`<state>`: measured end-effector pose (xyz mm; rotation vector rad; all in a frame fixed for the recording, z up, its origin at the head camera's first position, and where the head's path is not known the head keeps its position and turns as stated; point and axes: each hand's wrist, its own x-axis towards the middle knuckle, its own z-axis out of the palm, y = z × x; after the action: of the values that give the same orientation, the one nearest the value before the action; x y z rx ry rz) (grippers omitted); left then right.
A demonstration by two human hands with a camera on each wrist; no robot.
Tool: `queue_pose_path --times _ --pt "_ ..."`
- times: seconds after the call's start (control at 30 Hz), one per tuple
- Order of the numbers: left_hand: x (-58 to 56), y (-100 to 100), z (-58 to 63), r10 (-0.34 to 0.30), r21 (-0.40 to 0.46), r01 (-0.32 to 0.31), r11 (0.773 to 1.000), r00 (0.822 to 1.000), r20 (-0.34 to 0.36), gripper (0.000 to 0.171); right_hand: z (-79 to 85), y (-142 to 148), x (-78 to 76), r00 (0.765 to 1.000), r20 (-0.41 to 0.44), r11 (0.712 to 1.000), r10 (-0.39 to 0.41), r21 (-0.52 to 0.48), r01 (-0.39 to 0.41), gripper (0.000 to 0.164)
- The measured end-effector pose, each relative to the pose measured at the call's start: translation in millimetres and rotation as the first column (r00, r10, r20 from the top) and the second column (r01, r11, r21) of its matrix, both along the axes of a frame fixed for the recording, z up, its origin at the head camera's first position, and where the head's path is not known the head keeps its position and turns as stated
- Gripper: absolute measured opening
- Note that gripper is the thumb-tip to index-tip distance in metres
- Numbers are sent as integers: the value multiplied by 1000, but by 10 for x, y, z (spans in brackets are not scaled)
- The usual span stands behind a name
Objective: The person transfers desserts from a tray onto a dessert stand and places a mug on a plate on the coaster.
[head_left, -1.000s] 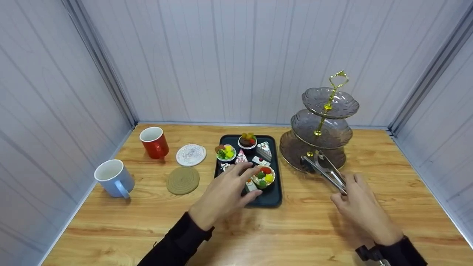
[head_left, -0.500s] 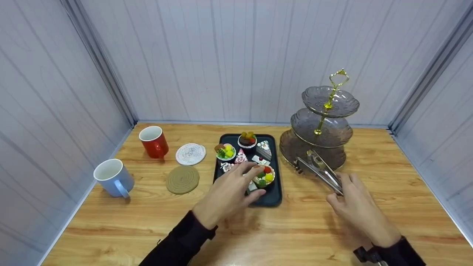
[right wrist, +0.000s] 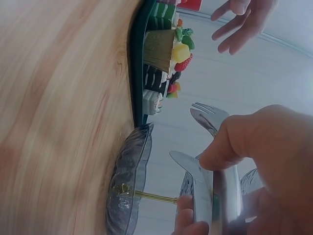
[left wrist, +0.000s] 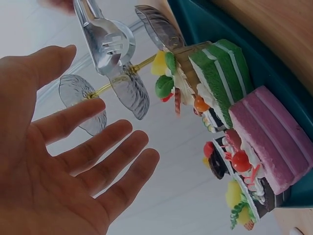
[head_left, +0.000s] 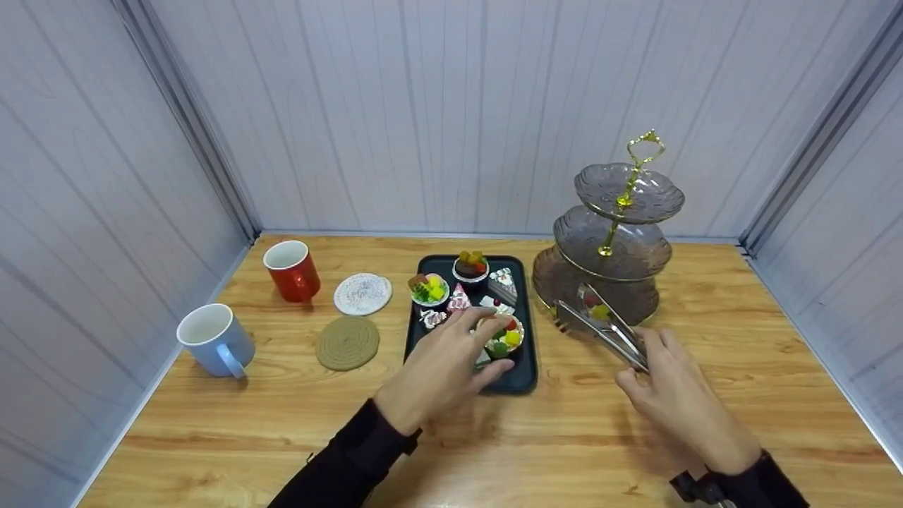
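My left hand hovers over the black tray with its fingers spread. In the left wrist view the palm holds nothing. Close by its fingertips is a fruit-topped cupcake in a gold cup. Green and pink layered cake slices sit near it on the tray. To the right, my right hand grips metal tongs. Their two ends, one forked, stand apart with nothing between them, overlapping the lowest tier of the stand in the head view.
A three-tier smoky glass stand with a gold post rises right of the tray. At the left are a red mug, a light blue mug, a white coaster and a tan coaster. Panel walls enclose the back and sides.
The right hand and tongs have drifted left toward the tray, and the tongs' ends have spread wider. My left hand has shifted slightly right above the tray.
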<state>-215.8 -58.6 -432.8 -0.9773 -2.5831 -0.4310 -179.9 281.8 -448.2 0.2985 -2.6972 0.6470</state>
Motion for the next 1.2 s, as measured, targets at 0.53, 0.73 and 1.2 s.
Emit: queue_pose_path --times 0.53,0.73,1.2 --pt "-17 86 51 -3 -19 4 1000 1000 19 58 58 -136 16 1000 -28 1000 12 28 -11 53" --pt "-10 108 60 3 -31 -1 1000 999 50 61 75 -173 20 1000 -17 999 18 31 -18 54" --pt "-16 150 82 2 -26 -1 1000 999 53 62 98 -229 5 1000 -4 1000 25 18 -25 53"
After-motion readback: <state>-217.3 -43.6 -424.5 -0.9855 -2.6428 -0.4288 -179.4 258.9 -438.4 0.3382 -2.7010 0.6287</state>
